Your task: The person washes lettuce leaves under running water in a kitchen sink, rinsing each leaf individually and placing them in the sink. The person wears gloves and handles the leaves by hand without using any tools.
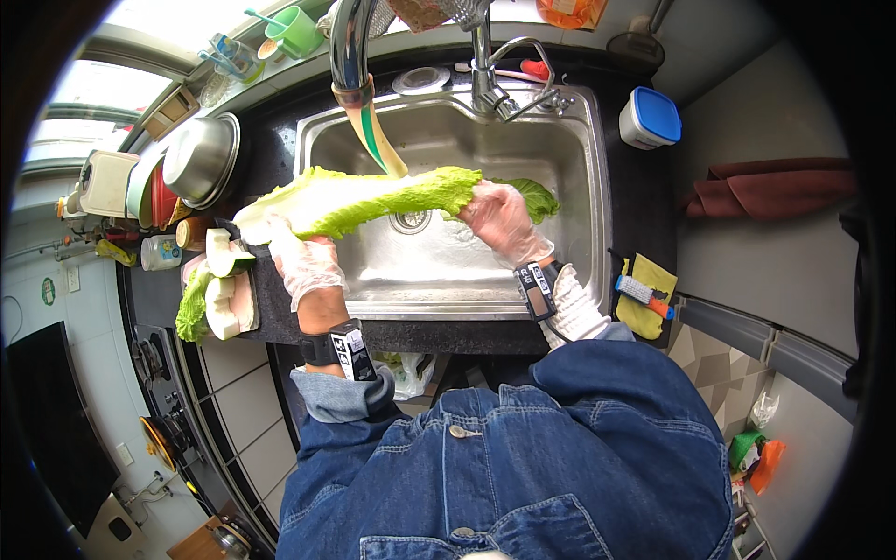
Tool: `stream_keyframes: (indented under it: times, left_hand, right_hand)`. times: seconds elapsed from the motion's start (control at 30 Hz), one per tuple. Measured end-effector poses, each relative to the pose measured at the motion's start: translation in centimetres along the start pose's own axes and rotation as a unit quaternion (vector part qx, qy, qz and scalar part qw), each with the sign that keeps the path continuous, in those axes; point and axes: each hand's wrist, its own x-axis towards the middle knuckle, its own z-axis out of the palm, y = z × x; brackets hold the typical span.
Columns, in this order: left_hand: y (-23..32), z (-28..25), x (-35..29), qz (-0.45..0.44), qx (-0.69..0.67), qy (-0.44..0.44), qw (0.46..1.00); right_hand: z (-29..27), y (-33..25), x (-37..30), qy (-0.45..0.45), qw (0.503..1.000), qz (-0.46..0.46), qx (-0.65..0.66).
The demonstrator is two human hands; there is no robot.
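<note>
A long cabbage leaf (373, 203), pale at its stem end and green at the frilly end, stretches across the sink between my hands. My left hand (308, 261), in a clear plastic glove, grips the pale stem end at the sink's left edge. The green end is held by my gloved right hand (505, 224). Over the leaf's middle hangs the faucet's hose end (373, 135), striped with green. Another green leaf (529, 198) lies in the steel sink (560, 280), partly behind my right hand.
Cut pale vegetable pieces (224, 280) and greens rest on the counter at left, below a steel bowl (201, 161). A blue-lidded tub (651, 119) stands right of the sink; a yellow cloth (646, 317) and brush (644, 294) lie nearer me. The metal faucet (350, 47) juts over the sink.
</note>
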Motion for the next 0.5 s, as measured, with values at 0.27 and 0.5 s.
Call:
stream_keyframes:
  times: [0.27, 0.5]
  left_hand:
    - [-1.7, -0.2, 0.7, -0.102, -0.040, -0.031, 0.994]
    - [-3.8, 0.2, 0.6, -0.155, -0.036, -0.065, 0.985]
  right_hand:
    - [-3.7, 0.5, 0.4, 0.152, 0.987, -0.001, -0.051]
    - [-7.0, 1.1, 0.2, 0.343, 0.920, -0.041, -0.187]
